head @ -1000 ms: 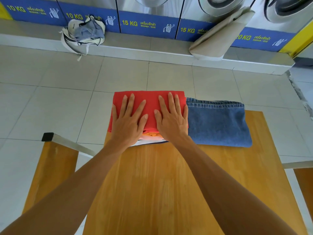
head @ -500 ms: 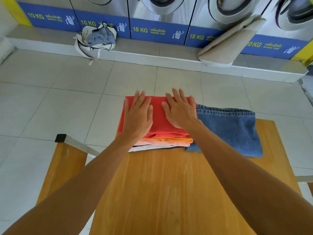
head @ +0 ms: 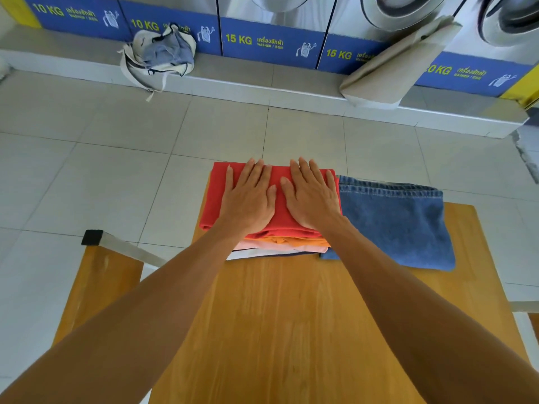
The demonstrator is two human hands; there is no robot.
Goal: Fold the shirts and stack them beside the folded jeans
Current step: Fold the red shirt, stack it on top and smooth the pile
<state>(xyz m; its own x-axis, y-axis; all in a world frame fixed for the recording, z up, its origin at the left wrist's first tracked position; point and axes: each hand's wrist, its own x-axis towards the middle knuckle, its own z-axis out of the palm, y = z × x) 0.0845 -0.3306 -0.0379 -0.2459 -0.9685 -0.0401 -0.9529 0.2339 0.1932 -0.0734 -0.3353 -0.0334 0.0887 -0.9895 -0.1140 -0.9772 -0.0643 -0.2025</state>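
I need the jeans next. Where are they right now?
In the head view, the folded jeans lie at the wooden table's far right, touching the shirt stack on their left.

Laundromat, daylight, pale grey tiled floor (head: pixel 87 176).
Steel front-load washers (head: pixel 277 7) w/ blue kg labels on raised ledge; light wooden table (head: pixel 291 330) fg.

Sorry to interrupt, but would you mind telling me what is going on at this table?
A person is folding laundry at a wooden table in a laundromat. Both hands lie flat, palms down, on a folded red shirt: the left hand and the right hand side by side. The red shirt tops a stack of folded shirts, with orange, pink and white layers showing beneath. The stack sits right beside the folded jeans at the table's far end. No unfolded shirts are in view on the table.
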